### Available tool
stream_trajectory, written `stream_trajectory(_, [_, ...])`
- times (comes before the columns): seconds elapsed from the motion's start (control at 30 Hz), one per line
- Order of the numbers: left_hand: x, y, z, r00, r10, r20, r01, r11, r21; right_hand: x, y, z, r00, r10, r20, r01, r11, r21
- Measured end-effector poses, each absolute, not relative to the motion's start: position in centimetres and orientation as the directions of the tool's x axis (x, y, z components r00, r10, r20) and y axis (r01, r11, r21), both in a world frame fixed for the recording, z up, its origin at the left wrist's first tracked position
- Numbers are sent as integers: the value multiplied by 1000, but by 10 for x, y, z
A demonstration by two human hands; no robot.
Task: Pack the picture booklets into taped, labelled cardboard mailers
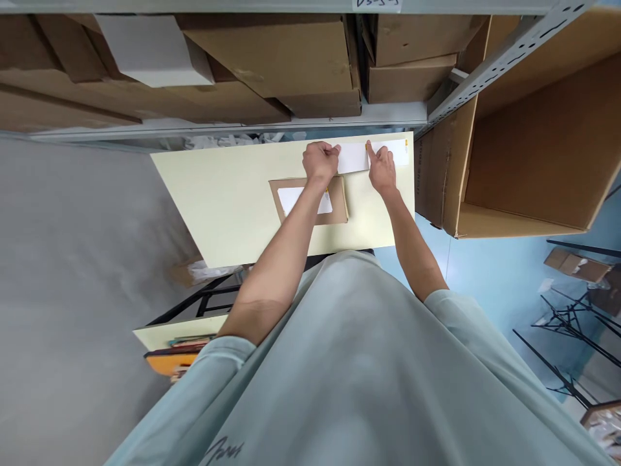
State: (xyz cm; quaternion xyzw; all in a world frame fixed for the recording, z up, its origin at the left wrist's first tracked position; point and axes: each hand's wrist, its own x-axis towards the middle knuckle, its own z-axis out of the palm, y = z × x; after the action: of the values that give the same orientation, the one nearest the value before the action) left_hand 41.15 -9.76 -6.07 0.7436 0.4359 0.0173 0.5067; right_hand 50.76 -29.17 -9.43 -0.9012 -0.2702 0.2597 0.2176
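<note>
A strip of white paper [353, 158] lies along the far edge of the cream tabletop [233, 200]. My left hand [321, 160] is closed, pinching the strip's left end between thumb and fingers. My right hand [382, 169] rests on the paper with its index finger stretched out and the other fingers partly curled. That fingertip touches the strip beside a small yellow mark. More white paper [398, 153] with a yellow mark extends to the right of this hand. Nearer to me, partly behind my left forearm, lies a flat cardboard box [339, 200] with a white label [289, 197].
Cardboard boxes [272, 55] fill the metal shelf [392, 114] beyond the table. A large open carton [538, 149] stands to the right. Black metal frames [575, 323] are on the floor at lower right. A second cream board [160, 333] is at lower left.
</note>
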Motion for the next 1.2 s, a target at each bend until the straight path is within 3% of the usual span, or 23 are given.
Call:
stream_trajectory(0.13, [415,-114,-44,521,705,-482,722,-62,689,510,-292,-96,718,611,-335,393,-752,-529])
stream_trajectory(0.3, [415,-126,-33,524,706,-476,704,-44,709,516,-292,-94,718,571,-399,399,-806,-437])
stream_trajectory(0.6, [409,-106,-52,596,700,-392,615,-85,784,515,-291,-98,711,599,-369,453,-791,-411])
stream_trajectory(0.73, [407,-120,-47,578,695,-428,661,-92,745,514,-288,-103,714,607,-350,463,-784,-413])
stream_trajectory(0.87, [408,-126,-36,610,704,-362,579,-85,811,516,-290,-109,710,609,-354,462,-782,-418])
stream_trajectory(1.03, [398,-100,-11,603,703,-376,587,-73,806,514,-289,-109,715,604,-351,437,-779,-449])
stream_trajectory(1.2, [344,-74,50,680,601,-420,517,13,856,522,-287,-91,724,560,-403,403,-817,-411])
